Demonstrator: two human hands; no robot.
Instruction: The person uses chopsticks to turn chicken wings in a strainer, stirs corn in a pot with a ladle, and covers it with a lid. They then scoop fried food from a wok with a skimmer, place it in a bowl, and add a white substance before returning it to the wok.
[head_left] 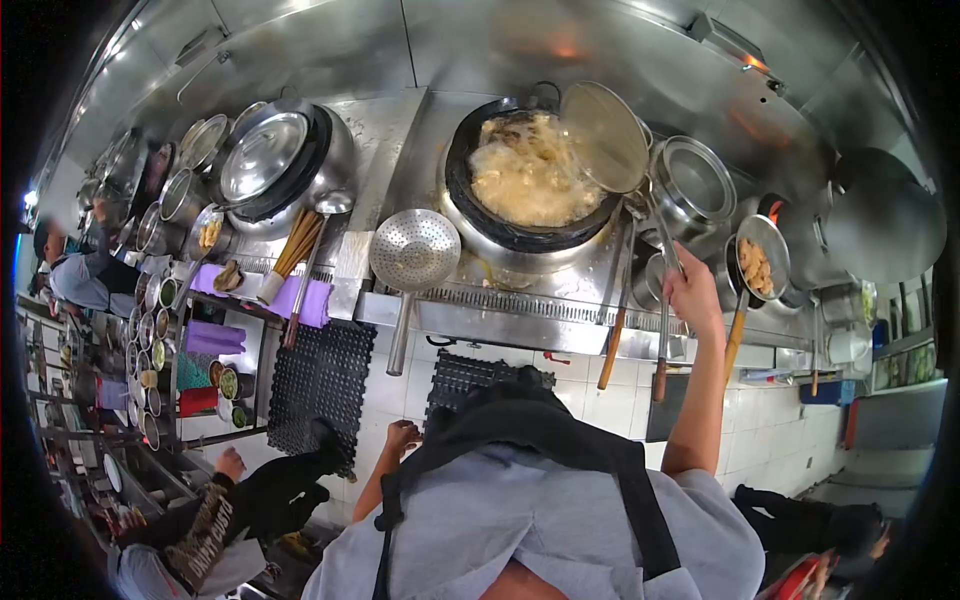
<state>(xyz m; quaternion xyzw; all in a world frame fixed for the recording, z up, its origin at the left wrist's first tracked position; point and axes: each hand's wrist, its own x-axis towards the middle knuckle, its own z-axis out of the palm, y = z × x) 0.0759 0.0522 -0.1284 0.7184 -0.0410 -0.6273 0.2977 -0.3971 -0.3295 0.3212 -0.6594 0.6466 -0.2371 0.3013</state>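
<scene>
My right hand [690,287] is closed round the handle of a round mesh strainer [604,136]. The strainer is tilted up over the right rim of a large black wok [462,205]. Pale golden food [535,172] fries in bubbling oil inside the wok. Low at my side, away from the stove, my left hand [403,437] has its fingers loosely curled, with nothing seen in them. A perforated metal skimmer [415,250] rests on the stove edge left of the wok. A wooden-handled tool [614,345] leans beside my right hand.
A strainer with fried pieces [762,262] sits at the right, near a steel pot [698,178]. On the left are a lidded wok [268,160], a ladle [334,203] and a bundle of sticks [296,243]. A co-worker's arm [228,466] shows at lower left.
</scene>
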